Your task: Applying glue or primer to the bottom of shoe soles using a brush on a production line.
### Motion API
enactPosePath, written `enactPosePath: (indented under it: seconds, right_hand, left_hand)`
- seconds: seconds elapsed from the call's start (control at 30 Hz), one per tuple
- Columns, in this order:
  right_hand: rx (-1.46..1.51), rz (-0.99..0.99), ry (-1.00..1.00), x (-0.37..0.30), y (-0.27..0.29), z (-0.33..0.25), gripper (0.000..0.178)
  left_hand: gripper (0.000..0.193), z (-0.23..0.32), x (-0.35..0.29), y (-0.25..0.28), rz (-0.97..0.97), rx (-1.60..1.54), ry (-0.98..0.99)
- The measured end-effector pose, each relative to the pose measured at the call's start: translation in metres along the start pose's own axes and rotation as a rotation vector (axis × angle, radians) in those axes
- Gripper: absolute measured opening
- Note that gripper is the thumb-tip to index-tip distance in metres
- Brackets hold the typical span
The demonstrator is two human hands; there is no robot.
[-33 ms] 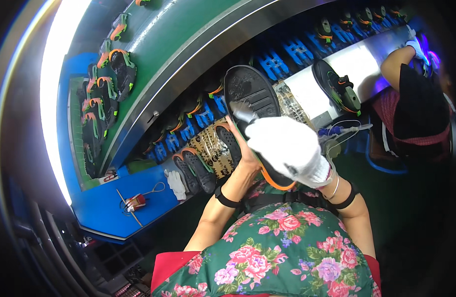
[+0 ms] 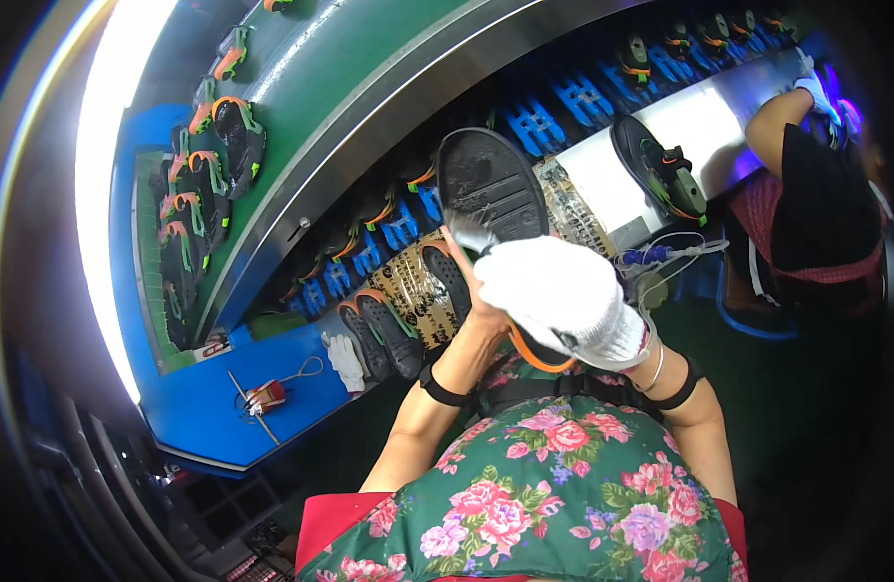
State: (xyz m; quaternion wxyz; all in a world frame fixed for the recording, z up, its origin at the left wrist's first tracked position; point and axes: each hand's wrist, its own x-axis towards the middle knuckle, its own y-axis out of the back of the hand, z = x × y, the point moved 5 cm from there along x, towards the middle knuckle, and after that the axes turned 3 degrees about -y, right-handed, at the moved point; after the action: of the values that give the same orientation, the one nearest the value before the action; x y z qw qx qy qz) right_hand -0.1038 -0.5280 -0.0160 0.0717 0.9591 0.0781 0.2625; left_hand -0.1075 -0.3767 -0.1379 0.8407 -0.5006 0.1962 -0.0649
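Note:
My left hand [image 2: 479,304], bare, grips a black shoe sole [image 2: 500,179] by its left edge. The sole stands tilted in front of me; its wide end points away and an orange rim shows at the near end. My right hand [image 2: 549,291], in a white knitted glove, is closed round a brush [image 2: 474,234]. The brush's pale bristles lie at the sole's ribbed inner face, near the left edge. The glove covers the brush handle and much of the sole's near half.
Black soles [image 2: 389,332] and white gloves [image 2: 345,361] lie at left on the bench. A sandal [image 2: 658,173] sits on the white surface at right. Blue racks [image 2: 583,101] line the conveyor behind. A co-worker's gloved hand [image 2: 817,95] is at far right. A blue table [image 2: 205,388] stands at left.
The brush and my gloved right hand have shifted slightly toward me along the sole. My left hand keeps its grip on the sole.

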Motion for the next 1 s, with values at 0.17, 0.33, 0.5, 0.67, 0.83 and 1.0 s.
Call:
enactPosePath:
  seconds: [0.17, 0.33, 0.5, 0.67, 0.83, 1.0]
  right_hand:
    - [0.063, -0.043, 0.045, 0.010, 0.015, 0.006, 0.028]
    - [0.263, -0.098, -0.222, -0.013, -0.015, 0.013, 0.033]
    - [0.098, -0.112, -0.053, -0.005, 0.001, 0.009, 0.022]
    - [0.165, -0.162, -0.129, -0.015, -0.019, 0.004, 0.027]
    - [0.096, -0.144, -0.018, -0.013, -0.006, 0.011, 0.025]
    - [0.320, -0.203, -0.315, -0.026, -0.023, 0.004, 0.027]
  left_hand:
    - [0.098, 0.009, -0.007, 0.019, 0.296, 0.127, 0.070]
    - [0.100, 0.009, 0.001, 0.005, 0.122, -0.020, 0.108]
    - [0.107, 0.023, 0.003, -0.003, 0.128, 0.021, 0.063]
    - [0.117, 0.022, 0.008, -0.018, -0.108, 0.004, 0.178]
    - [0.109, 0.036, 0.011, -0.026, -0.020, 0.126, 0.063]
    - [0.111, 0.041, 0.013, -0.021, 0.035, 0.068, 0.072]
